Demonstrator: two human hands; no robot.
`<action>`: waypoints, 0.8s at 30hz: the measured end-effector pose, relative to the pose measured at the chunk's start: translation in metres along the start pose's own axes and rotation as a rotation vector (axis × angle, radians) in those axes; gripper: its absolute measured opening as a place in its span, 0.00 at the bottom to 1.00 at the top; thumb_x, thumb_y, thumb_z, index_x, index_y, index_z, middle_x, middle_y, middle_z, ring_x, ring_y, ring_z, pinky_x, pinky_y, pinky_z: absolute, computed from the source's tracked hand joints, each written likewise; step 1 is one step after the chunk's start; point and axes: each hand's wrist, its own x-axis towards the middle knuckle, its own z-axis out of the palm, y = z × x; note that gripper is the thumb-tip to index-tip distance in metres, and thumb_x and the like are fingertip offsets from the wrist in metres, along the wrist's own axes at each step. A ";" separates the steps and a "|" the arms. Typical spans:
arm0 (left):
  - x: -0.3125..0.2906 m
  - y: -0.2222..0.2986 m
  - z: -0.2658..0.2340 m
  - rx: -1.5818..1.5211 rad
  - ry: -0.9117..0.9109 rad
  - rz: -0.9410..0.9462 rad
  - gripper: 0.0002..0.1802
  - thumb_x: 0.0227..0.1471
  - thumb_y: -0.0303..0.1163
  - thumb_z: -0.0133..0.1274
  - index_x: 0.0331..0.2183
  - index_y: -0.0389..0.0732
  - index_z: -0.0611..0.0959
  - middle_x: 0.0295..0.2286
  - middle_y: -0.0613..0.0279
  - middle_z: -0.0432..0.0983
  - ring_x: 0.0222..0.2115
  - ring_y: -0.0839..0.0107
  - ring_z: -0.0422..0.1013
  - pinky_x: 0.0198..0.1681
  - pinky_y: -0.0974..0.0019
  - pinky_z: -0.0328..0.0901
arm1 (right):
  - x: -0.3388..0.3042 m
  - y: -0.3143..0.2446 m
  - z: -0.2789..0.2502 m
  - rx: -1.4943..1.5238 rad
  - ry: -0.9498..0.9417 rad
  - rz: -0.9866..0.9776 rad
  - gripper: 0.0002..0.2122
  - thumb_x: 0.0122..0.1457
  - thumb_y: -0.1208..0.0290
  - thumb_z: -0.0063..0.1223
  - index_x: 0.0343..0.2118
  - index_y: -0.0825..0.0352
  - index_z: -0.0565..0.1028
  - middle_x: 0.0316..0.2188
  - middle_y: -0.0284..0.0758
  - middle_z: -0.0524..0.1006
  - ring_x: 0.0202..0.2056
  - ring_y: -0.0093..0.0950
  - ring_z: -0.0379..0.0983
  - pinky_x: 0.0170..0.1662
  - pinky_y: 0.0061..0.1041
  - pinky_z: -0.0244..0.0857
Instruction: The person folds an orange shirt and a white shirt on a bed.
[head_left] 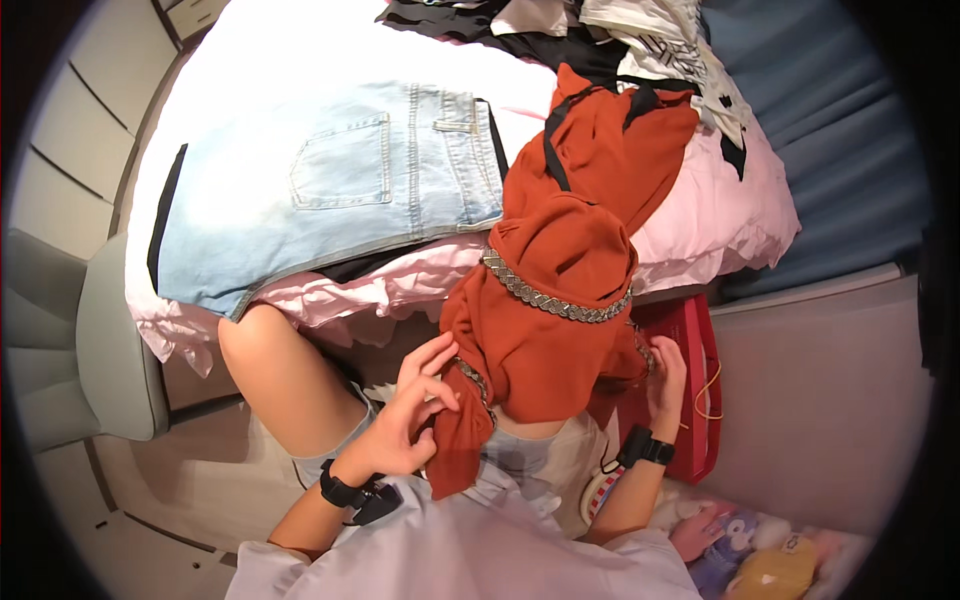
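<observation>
A rust-red garment (560,350) with braided metallic-looking trim and black straps stretches from the bed down onto my lap. My left hand (408,420) is at its left trimmed edge, fingers loosely curled and apart, the fingertips touching the cloth. On the other side, my right hand (668,382) has its fingers closed around the right trimmed edge; part of the grip is hidden by the cloth. Light-blue denim (340,190) with a stitched back pocket lies flat on the bed, left of the red garment.
The bed has pink bedding (720,220). Black and white clothes (650,45) are heaped at its far end, near a blue curtain (820,120). A grey chair (120,340) stands left. A red paper bag (700,400) and plush toys (760,560) are at right.
</observation>
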 end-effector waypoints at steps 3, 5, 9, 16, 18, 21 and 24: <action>0.014 -0.025 0.007 -0.299 0.124 0.003 0.29 0.46 0.17 0.53 0.51 0.40 0.69 0.68 0.52 0.43 0.70 0.53 0.44 0.58 0.51 0.67 | 0.009 0.008 0.037 0.070 0.026 0.106 0.14 0.69 0.68 0.50 0.54 0.68 0.75 0.44 0.28 0.77 0.45 0.20 0.72 0.51 0.21 0.67; 0.030 -0.033 0.021 -0.276 0.240 -0.025 0.33 0.52 0.22 0.58 0.58 0.40 0.65 0.66 0.53 0.48 0.65 0.58 0.53 0.55 0.55 0.68 | 0.021 0.022 0.048 0.090 -0.063 0.110 0.17 0.71 0.63 0.48 0.56 0.68 0.74 0.49 0.29 0.77 0.48 0.20 0.73 0.52 0.21 0.67; 0.062 -0.023 0.047 -0.161 0.407 -0.106 0.36 0.56 0.22 0.59 0.62 0.37 0.60 0.56 0.56 0.65 0.50 0.67 0.70 0.51 0.65 0.68 | 0.037 0.014 0.074 0.145 -0.191 0.218 0.20 0.72 0.61 0.48 0.57 0.71 0.72 0.51 0.32 0.78 0.51 0.22 0.74 0.52 0.24 0.68; 0.083 0.006 0.041 0.034 0.367 -0.117 0.26 0.57 0.26 0.62 0.55 0.34 0.74 0.45 0.60 0.78 0.45 0.76 0.74 0.50 0.70 0.69 | 0.031 -0.011 0.063 0.275 -0.205 0.168 0.18 0.64 0.77 0.57 0.56 0.72 0.72 0.49 0.35 0.79 0.47 0.24 0.76 0.52 0.26 0.69; 0.081 0.021 0.035 0.122 0.394 -0.048 0.23 0.55 0.28 0.65 0.51 0.32 0.78 0.44 0.62 0.79 0.44 0.78 0.73 0.50 0.69 0.68 | 0.024 -0.020 0.059 0.230 -0.116 0.009 0.18 0.62 0.78 0.58 0.54 0.73 0.72 0.47 0.34 0.79 0.45 0.23 0.77 0.51 0.26 0.69; 0.076 0.055 0.021 0.396 0.350 0.015 0.19 0.48 0.26 0.69 0.40 0.31 0.80 0.35 0.64 0.76 0.35 0.76 0.70 0.42 0.70 0.67 | 0.015 -0.038 0.038 0.019 -0.050 -0.172 0.16 0.56 0.81 0.63 0.47 0.72 0.76 0.43 0.31 0.79 0.42 0.20 0.75 0.48 0.21 0.69; 0.083 0.085 0.003 0.763 0.237 0.350 0.18 0.42 0.22 0.70 0.33 0.33 0.77 0.28 0.60 0.69 0.30 0.66 0.66 0.36 0.67 0.64 | 0.003 -0.078 0.012 -0.282 -0.049 -0.390 0.16 0.48 0.84 0.66 0.40 0.70 0.75 0.36 0.26 0.75 0.37 0.17 0.70 0.44 0.17 0.64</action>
